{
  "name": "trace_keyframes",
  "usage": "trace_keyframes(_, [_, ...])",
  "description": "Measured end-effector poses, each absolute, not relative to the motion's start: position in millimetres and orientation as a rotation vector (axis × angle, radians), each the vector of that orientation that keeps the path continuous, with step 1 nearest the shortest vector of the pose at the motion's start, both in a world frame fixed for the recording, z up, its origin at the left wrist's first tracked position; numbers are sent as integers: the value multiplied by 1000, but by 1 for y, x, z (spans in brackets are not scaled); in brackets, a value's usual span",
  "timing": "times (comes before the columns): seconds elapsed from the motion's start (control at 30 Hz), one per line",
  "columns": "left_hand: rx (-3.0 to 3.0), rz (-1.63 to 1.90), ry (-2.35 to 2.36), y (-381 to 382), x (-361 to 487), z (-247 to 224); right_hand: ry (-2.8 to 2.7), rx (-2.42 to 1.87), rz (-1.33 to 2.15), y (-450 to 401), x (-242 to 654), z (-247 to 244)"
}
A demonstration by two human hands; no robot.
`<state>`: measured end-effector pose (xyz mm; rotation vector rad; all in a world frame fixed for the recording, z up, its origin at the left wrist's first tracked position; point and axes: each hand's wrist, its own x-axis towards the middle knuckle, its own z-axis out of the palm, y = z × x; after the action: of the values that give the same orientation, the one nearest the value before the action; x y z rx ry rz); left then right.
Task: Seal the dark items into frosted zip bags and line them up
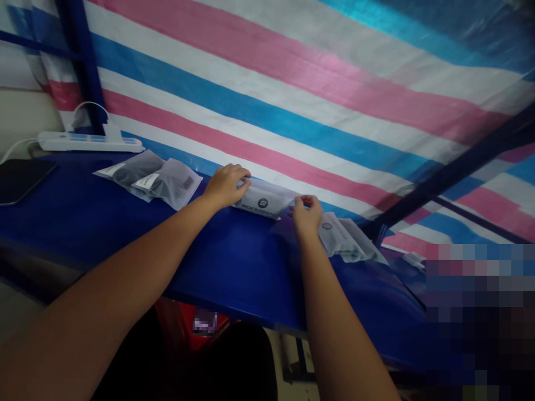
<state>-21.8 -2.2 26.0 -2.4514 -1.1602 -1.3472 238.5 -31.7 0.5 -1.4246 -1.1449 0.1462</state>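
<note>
Fingers of the left hand are closed on the left end of a frosted pouch at the frame's centre; the right hand pinches its right end. On the blue table, overlapping bags lie left of centre, flatter pouches right. A white power strip sits upper left, before striped sheeting.

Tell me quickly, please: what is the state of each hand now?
Left hand: half-curled at left end of middle bag; grip unclear.
Right hand: curled at its right end; grip unclear.
</note>
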Motion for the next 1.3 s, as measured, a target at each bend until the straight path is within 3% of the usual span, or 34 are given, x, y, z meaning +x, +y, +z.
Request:
trace_keyframes(0.2, [-2428,-968,-1120,-15,-14,33,-1144,-1326,273,-36,224,3])
trace_keyframes(0.53, [-2506,-901,-1239,-25,-6,42,-1203,-1301,366,-36,214,4])
trace_keyframes(0.8, [-2394,-1071,-1487,-19,-16,48,-1197,-1472,479,-38,213,0])
trace_keyframes(1.1, [-2170,-1571,-1717,-9,-21,46,-1315,-1457,856,-43,199,-1])
trace_keyframes(1.3, [-2151,-1524,-1719,-11,-25,51,-1311,-1475,919,-49,192,4])
